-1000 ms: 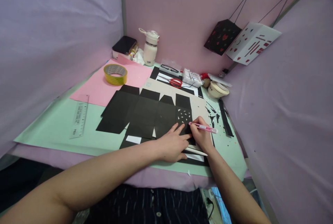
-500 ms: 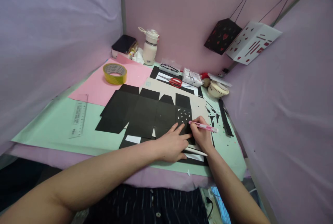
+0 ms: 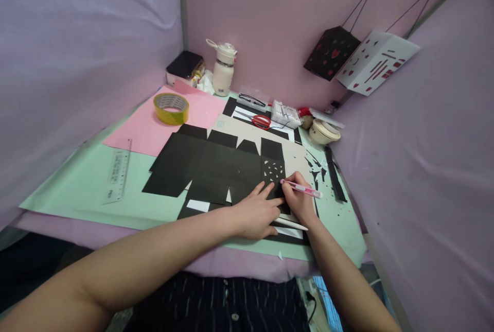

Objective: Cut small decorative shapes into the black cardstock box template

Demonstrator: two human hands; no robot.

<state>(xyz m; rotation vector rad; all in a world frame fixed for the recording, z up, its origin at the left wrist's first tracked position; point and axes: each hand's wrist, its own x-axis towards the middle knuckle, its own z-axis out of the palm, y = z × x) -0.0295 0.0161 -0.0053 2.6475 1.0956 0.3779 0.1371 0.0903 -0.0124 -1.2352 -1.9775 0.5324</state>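
A black card box template with tabs lies flat over a pale board. Its right panel has several small cut-outs. My left hand rests on the template with fingers spread, pressing the card down. In my right hand is a pink craft knife, gripped like a pen with its tip end at the right panel, just below the cut-outs. The blade itself is hidden. A white pen-like stick lies beside my left hand, over black card with white patches.
Yellow tape sits on pink paper, near a clear ruler. Red-handled scissors, a bottle and a bowl stand behind. Black scraps lie right. Two paper lanterns hang above.
The far end of the craft knife has shifted slightly left and down. My left hand stays in place on the black card, and the view has moved only slightly.
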